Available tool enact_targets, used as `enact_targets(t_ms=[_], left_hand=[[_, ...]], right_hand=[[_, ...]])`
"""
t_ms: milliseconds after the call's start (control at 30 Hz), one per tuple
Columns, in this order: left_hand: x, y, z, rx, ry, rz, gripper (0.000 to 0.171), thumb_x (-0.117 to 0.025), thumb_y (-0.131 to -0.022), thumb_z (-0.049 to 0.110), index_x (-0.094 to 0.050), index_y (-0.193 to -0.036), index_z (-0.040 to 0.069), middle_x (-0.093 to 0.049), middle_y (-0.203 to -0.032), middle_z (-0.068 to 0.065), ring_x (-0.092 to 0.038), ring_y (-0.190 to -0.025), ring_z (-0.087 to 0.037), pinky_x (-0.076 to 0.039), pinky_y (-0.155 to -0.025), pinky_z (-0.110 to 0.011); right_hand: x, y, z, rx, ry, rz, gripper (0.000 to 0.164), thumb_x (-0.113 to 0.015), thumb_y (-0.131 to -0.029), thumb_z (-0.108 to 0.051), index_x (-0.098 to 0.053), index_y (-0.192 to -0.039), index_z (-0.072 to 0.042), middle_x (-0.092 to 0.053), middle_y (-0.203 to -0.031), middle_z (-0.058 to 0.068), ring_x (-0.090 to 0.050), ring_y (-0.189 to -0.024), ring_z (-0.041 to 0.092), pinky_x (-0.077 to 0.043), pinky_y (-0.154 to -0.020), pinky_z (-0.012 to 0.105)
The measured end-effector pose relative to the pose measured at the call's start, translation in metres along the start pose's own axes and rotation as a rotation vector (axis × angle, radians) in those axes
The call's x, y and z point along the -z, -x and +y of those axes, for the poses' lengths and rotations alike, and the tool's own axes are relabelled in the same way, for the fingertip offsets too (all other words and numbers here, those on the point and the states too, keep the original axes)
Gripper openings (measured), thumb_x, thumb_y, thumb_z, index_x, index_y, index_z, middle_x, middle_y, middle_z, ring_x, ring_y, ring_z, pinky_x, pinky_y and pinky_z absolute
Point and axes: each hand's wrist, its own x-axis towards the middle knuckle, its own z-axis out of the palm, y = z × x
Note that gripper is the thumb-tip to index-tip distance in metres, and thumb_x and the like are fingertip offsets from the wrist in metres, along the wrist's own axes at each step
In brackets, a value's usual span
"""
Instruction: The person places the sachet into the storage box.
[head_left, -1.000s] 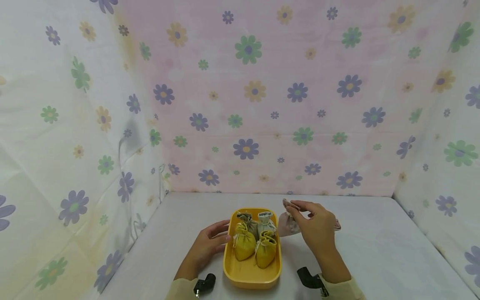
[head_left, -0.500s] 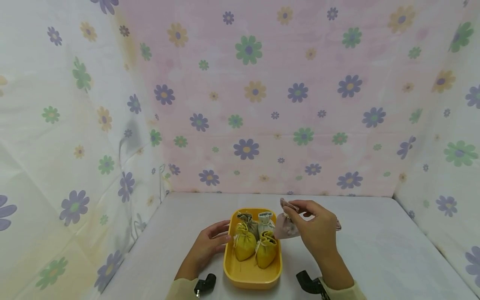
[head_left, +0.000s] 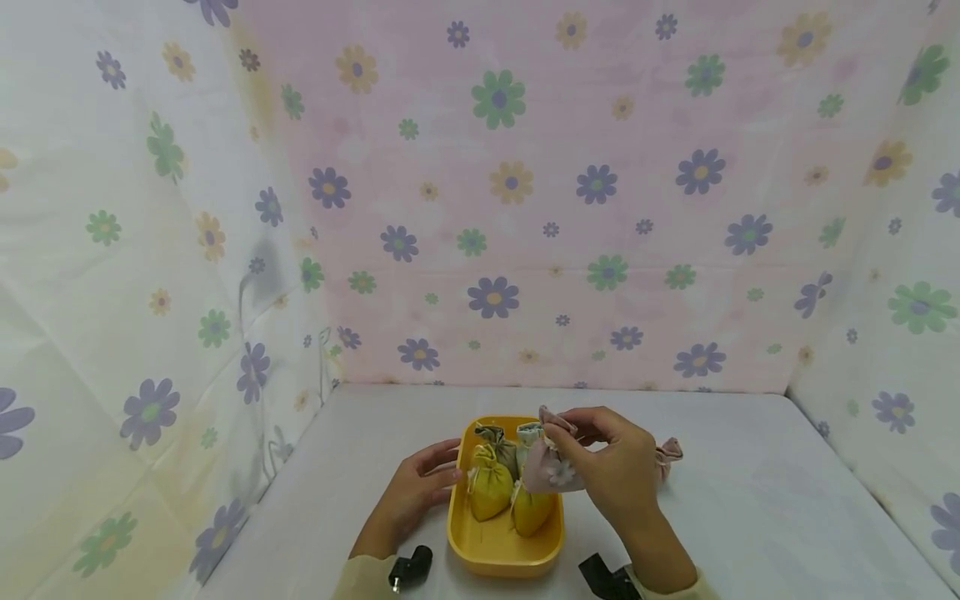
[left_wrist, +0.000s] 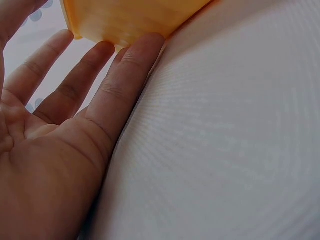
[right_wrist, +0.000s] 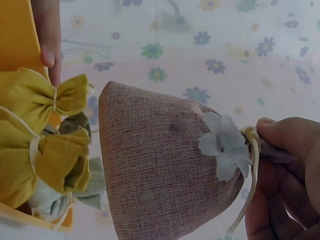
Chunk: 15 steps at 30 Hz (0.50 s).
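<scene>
My right hand [head_left: 617, 467] pinches a pinkish drawstring pouch [right_wrist: 160, 160] by its gathered neck. A white fabric flower [right_wrist: 223, 145] and a pale cord show on that pouch, which hangs over the right side of a yellow tray [head_left: 504, 563]. Inside the tray sit two mustard-yellow pouches [head_left: 490, 492], a dark olive one [head_left: 504, 451] and a pale grey-green one [head_left: 527, 432], partly hidden by the held pouch. Against the tray's left wall rest the fingertips of my left hand [head_left: 414, 487], its fingers extended, as the left wrist view also shows.
Another pink pouch [head_left: 667, 457] stands on the white table [head_left: 765, 500], just right of my right hand and partly behind it. Flower-printed cloth [head_left: 555, 250] walls off the back and both sides of the table.
My right hand has carried the pinkish pouch leftward, from beside the tray to over its right side. The other pink pouch has come further into view. My left hand has stayed put.
</scene>
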Motion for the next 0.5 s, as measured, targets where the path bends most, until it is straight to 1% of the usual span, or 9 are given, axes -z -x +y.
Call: enact_targets(t_ms=[233,400,500], left_hand=[[0.001,0.001,-0.001,0.007,-0.007,0.006,0.071,-0.084,-0.088,0.031,-0.053,-0.151,0.019,-0.052,-0.153,-0.016,-0.061,-0.132,-0.028,-0.061,-0.097,-0.042],[0.000,0.001,0.000,0.013,-0.005,0.012,0.072,-0.085,-0.087,0.031,-0.054,-0.150,0.020,-0.053,-0.152,-0.015,-0.061,-0.131,-0.027,-0.061,-0.097,-0.041],[0.000,0.000,0.002,0.008,-0.002,0.006,0.071,-0.085,-0.087,0.030,-0.054,-0.150,0.019,-0.053,-0.152,-0.016,-0.061,-0.131,-0.027,-0.061,-0.097,-0.042]], right_hand=[[-0.009,0.008,-0.007,-0.004,-0.056,-0.058,0.016,-0.089,-0.082,-0.033,-0.078,-0.093,-0.032,-0.072,-0.088,-0.022,-0.067,-0.073,0.002,-0.062,-0.067,0.025],[-0.016,0.012,-0.011,0.033,-0.102,-0.089,0.015,-0.088,-0.083,-0.031,-0.077,-0.092,-0.034,-0.072,-0.088,-0.023,-0.068,-0.073,0.001,-0.062,-0.067,0.025],[-0.020,0.014,-0.012,0.053,-0.144,-0.115,0.017,-0.088,-0.084,-0.026,-0.077,-0.093,-0.034,-0.073,-0.089,-0.022,-0.068,-0.072,0.001,-0.062,-0.067,0.025]])
